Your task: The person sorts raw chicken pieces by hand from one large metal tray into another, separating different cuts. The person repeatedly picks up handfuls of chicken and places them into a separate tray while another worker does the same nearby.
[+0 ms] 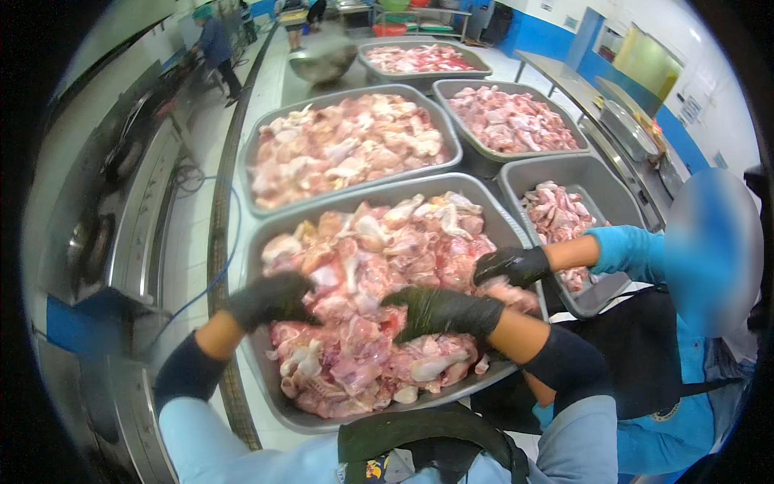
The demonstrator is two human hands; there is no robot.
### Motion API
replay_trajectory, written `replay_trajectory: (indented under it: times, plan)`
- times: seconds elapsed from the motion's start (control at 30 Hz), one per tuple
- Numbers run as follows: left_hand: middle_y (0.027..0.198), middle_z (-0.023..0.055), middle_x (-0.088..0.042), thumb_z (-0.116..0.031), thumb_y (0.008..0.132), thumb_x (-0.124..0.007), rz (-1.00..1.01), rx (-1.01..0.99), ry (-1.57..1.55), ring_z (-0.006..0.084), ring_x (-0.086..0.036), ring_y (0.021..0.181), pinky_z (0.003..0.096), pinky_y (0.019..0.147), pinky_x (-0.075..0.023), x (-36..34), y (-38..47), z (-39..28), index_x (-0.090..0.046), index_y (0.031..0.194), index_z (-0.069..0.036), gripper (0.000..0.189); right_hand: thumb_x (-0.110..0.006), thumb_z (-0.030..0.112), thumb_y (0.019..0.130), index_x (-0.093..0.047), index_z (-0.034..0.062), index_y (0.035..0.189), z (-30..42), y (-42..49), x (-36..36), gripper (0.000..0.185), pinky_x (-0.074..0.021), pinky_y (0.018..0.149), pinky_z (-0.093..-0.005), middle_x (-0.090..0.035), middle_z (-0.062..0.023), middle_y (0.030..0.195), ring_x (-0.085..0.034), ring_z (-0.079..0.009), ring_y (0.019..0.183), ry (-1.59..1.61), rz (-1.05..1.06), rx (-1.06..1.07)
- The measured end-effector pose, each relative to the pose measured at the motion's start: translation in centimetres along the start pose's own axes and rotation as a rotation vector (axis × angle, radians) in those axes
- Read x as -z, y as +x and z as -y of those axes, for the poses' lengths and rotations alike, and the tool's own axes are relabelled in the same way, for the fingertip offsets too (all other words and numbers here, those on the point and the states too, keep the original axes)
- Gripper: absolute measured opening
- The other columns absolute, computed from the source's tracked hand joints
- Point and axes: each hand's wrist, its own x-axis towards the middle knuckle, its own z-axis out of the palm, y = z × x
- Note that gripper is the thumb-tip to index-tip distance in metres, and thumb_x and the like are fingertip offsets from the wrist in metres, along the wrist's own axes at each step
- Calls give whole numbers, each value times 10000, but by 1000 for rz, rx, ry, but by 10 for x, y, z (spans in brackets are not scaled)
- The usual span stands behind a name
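Note:
Before me stands a large grey plastic tub (508,227) heaped with raw chicken pieces (357,357), drumsticks among them. My left hand (272,299), in a black glove, reaches over the tub's left side and touches the heap. Motion blurs it, and its grip is unclear. Near the middle, my right hand (447,311), also black-gloved, has its fingers curled around raw meat. The fingertips are partly hidden among the pieces. To its right, a co-worker's black-gloved hand (514,266) reaches into the same tub, over a pale chicken piece (511,294).
A co-worker in a blue sleeve (629,248) is close on my right. Beyond are more grey tubs of raw chicken (351,139), one partly filled tub (611,181), and a blurred metal bowl (323,63). A floor drain channel (227,242) and blue hose (233,242) run left.

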Motion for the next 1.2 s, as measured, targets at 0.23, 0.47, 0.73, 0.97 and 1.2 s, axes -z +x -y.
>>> replay_trajectory:
  times: [0.23,0.47,0.73,0.97,1.2]
  plan:
    - [1248,312,-444,-560,582,-797,71,229,-878,367,-434,1188,346,950,-378,-156,-93,19,-462,1230,57,956,-820,251,603,-27,2,1441,1,25,-109,1180,-437,913,-416,-437,-359,1215,-490,-422,1121,157,204,-242]
    - [1475,332,50,-673,641,-659,-219,26,-638,408,-22,1387,477,1118,-31,-217,-73,9,-166,1443,-87,1109,-846,242,557,70,157,1471,16,36,-155,1297,-375,982,-461,-211,-475,1296,-382,-528,1184,100,56,-300]
    - [1363,229,-324,-330,689,-766,-510,-38,-885,307,-372,1237,414,992,-328,-206,-58,-7,-380,1350,-35,821,-887,370,505,62,98,1470,-2,44,-168,1380,-339,1004,-468,-313,-390,1299,-371,-482,1211,169,-213,-126]
    - [1234,106,-466,-12,737,-686,-578,105,-1315,205,-481,1110,307,901,-441,-168,-23,-60,-343,1344,5,697,-824,298,661,-151,57,1447,-20,55,-183,1063,-435,919,-387,-479,-129,1246,-493,-261,1069,569,-512,58]
    - [1158,60,-527,32,789,-620,-638,-29,-1423,154,-519,1049,294,876,-450,-118,2,-74,-354,1347,-44,623,-757,239,717,-353,18,1325,-7,50,-129,763,-403,970,-384,-475,-143,1240,-472,-273,1134,320,-821,402]
